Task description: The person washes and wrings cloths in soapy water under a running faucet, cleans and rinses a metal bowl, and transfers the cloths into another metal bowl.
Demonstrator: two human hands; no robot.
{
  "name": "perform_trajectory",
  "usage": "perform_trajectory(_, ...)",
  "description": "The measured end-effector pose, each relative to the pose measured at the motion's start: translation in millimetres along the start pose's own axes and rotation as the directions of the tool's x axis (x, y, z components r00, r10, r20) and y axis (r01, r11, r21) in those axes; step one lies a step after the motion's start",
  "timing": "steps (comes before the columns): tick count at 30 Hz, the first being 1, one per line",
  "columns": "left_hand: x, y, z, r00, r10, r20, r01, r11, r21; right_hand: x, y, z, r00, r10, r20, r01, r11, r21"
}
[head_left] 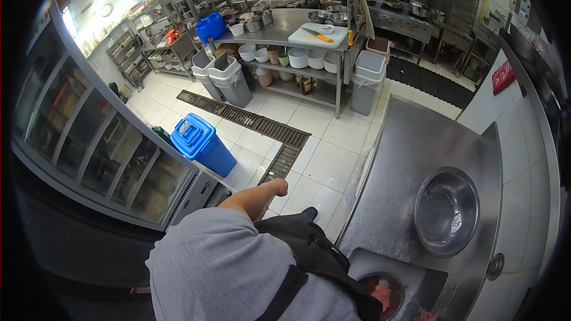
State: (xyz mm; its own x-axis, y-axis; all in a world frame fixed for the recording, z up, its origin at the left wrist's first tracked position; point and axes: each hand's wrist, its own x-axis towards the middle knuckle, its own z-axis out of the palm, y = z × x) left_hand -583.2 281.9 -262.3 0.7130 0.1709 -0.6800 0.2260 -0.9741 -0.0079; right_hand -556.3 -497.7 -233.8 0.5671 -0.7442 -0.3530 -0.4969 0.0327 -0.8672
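Observation:
My left hand (278, 187) is held out over the tiled floor, apart from any object. Its fingers look curled into a loose fist, with nothing visible in them. My right hand is out of view, the torso and dark apron covering that side. Close by on the right is a steel counter (386, 196), where a large metal bowl (446, 211) stands with a wet sheen inside. At the bottom edge, a smaller bowl holding pink raw meat (380, 293) is partly covered by the apron. It sits by a white board (367, 261).
A lidded blue bin (208, 148) stands beside the glass-fronted fridge (107, 137). Floor drain grating (250, 120) crosses the tiles. Farther off, a steel table carries a white cutting board (333, 37) with a yellow-handled knife (320, 35). Grey bins (363, 92) flank that table.

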Motion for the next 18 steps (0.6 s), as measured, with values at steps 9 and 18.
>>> perform_trajectory(9, 1, 16, -17, 1.0, 0.011, -0.002, -0.011, 1.0, -0.012, 17, -31, -44, 0.983, -0.065, -0.169, 0.079, 0.994, 0.08)
perform_trajectory(18, -3, 30, -25, 0.999, 0.017, -0.049, -0.019, 0.999, -0.041, -146, -3, 97, 0.891, 0.156, 0.426, 0.349, 0.363, -0.864)
